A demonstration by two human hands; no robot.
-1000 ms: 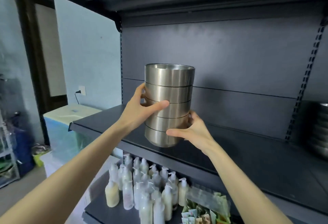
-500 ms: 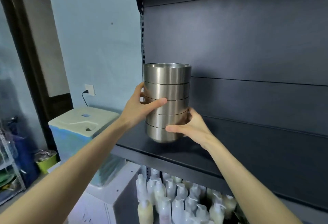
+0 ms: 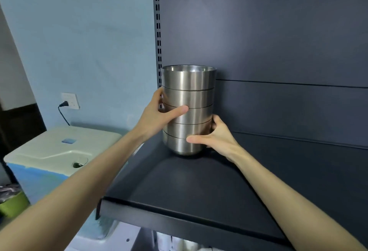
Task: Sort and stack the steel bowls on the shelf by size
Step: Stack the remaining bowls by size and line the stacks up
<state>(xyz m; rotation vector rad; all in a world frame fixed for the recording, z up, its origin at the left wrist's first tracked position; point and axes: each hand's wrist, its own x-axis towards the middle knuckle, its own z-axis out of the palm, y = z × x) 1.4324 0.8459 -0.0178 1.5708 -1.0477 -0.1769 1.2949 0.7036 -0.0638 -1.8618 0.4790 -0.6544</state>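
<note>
A nested stack of several same-width steel bowls (image 3: pixel 191 99) stands upright at the back left corner of the dark shelf (image 3: pixel 195 187), its base resting on or just above the board. My left hand (image 3: pixel 157 119) grips the stack at mid-height from the left, thumb across the front. My right hand (image 3: pixel 217 137) holds the lower bowls from the right, thumb on the front, fingers hidden behind the steel.
The shelf's slotted upright (image 3: pixel 158 32) and dark back panel (image 3: pixel 278 51) stand right behind the stack. A white and blue machine (image 3: pixel 59 151) sits left of the shelf below a wall socket (image 3: pixel 70 101). A green bin (image 3: pixel 12 205) is at the lower left.
The stack has travelled left and down along the shelf into the back left corner, both hands keeping the same hold. The view has swung left, so the lower shelf's bottles are out of sight.
</note>
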